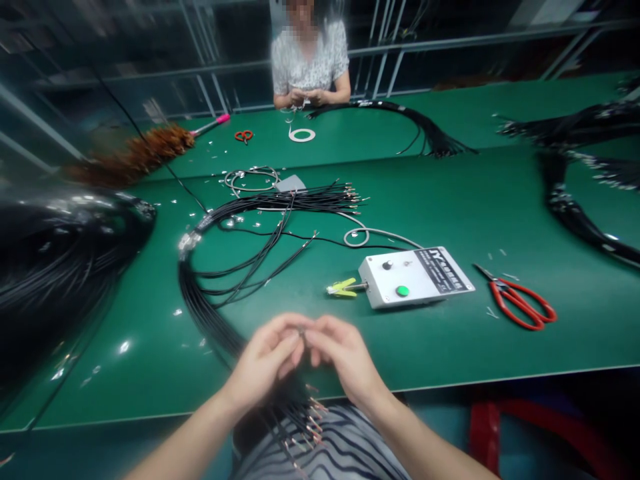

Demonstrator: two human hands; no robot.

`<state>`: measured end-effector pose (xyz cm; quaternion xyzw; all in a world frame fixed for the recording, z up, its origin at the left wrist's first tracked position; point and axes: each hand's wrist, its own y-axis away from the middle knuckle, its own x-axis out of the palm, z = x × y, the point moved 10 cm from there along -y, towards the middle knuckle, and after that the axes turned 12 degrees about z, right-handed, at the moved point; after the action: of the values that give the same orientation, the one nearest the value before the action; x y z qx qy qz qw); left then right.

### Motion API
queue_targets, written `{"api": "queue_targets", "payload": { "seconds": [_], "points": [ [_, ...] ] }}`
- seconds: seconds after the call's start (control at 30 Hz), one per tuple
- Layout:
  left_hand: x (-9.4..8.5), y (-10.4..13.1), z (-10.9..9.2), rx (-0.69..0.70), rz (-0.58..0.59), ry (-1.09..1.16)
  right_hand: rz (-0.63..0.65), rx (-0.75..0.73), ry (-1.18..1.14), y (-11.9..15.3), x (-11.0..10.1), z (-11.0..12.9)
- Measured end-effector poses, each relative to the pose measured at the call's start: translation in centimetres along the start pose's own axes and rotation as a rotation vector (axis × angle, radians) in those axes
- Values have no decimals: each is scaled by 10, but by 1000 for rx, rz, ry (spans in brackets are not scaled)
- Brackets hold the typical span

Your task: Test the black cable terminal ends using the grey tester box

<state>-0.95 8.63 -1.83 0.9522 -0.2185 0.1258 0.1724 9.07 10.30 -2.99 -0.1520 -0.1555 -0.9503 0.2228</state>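
Near the table's front edge, my left hand [273, 350] and my right hand [340, 347] meet at their fingertips. Each has thumb and fingers pressed together on something small and dark, too blurred to name. A thick bundle of black cables [207, 310] curves down the left side and passes beneath my left hand. Its stripped copper ends [313, 423] hang over my lap. Beyond my hands lies a white control box [417, 279] with a green button, a black knob and a yellow-green clip [343, 288] on its left side.
Red-handled scissors [523, 303] lie right of the box. A big black cable heap [60, 267] fills the left side; more bundles [565, 193] lie at right. Across the green table [450, 347] sits a person [311, 60], near small scissors [244, 137] and a white ring [302, 135].
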Motion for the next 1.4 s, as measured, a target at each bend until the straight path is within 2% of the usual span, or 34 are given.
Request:
{"api": "queue_targets", "payload": {
  "seconds": [0.1, 0.23, 0.33, 0.53, 0.6, 0.7, 0.83, 0.9, 0.97, 1.03, 1.13, 1.2, 1.3, 1.4],
  "points": [
    [-5, 0, 4, -7, -71, 18, 8, -27, 107, 1, 1, 6],
    [-19, 4, 7, 41, -272, 12, -47, -133, 425, 8, 1, 27],
    [-21, 6, 4, 87, -326, -6, -61, -223, 617, 14, 2, 40],
    [-19, 4, -1, 87, -306, -37, -160, -327, 858, 27, -16, 57],
    [-18, 2, -1, 82, -291, -47, -142, -403, 1050, 30, -8, 66],
    [-16, 0, -2, 75, -272, -88, -53, -512, 1363, 31, 20, 76],
    [-10, -2, -1, 55, -215, -156, 68, -558, 1577, 27, 40, 78],
    [-6, -3, -4, 65, -189, -242, 113, -566, 1625, 28, 39, 77],
    [-2, -4, -11, 99, -186, -358, 98, -572, 1643, 32, 29, 81],
    [1, -7, -16, 121, -188, -422, 31, -562, 1634, 37, 15, 88],
    [1, -14, -15, 118, -181, -404, -82, -534, 1614, 41, 0, 97],
    [1, -18, -15, 128, -172, -404, -93, -527, 1631, 38, 4, 97],
    [2, -23, -18, 154, -148, -462, -32, -548, 1676, 28, 17, 93],
    [10, -27, -28, 218, -116, -661, 34, -570, 1699, 23, 22, 88]
  ]
}}
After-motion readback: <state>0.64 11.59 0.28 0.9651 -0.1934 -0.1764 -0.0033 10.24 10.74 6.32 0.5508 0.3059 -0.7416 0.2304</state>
